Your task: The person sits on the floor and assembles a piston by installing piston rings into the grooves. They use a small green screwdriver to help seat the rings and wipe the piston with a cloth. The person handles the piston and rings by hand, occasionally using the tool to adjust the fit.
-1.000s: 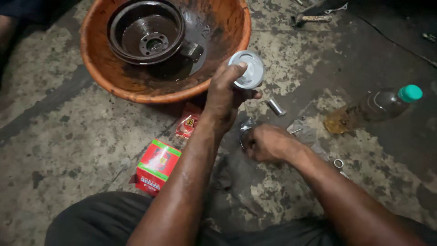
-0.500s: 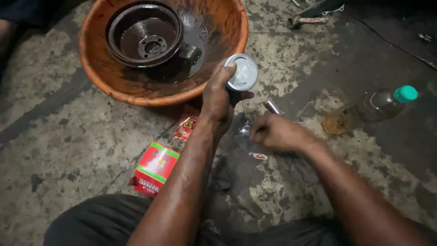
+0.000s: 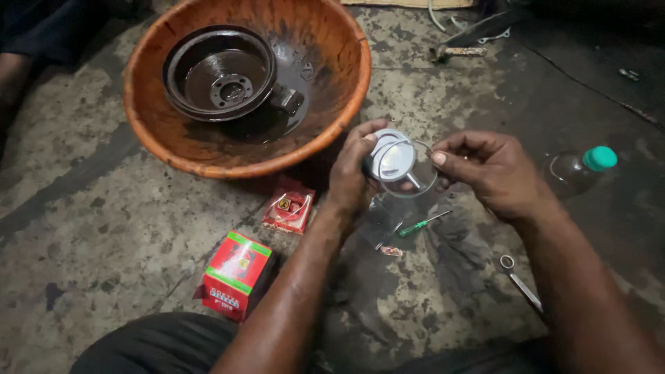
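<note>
Left hand (image 3: 350,173) closed around a silvery piston (image 3: 389,161), crown facing up toward the camera, held in the air just in front of the basin. Right hand (image 3: 488,170) pinches a thin ring (image 3: 415,188) between thumb and fingertips; the ring loops around the piston's near side, touching it. Directly beneath the hands, on the floor (image 3: 90,208): a small green-handled screwdriver (image 3: 422,223) and a crumpled clear wrapper, hard to make out. Left of these, a torn red packet (image 3: 289,208), and nearer the knee a red box (image 3: 235,273) with a green edge, lying tilted. Right of the right forearm, a slim metal tool (image 3: 519,280) with a ring end. Farther right, a clear bottle (image 3: 578,170) with a green cap lies on its side. Above the hands, a wide orange basin (image 3: 325,131) holds dark liquid, a black drum (image 3: 220,73) and a smaller dark part. Floor is rough concrete, oil-stained, patchy, darker on the right. Scrap metal at top edge, dimly lit.
</note>
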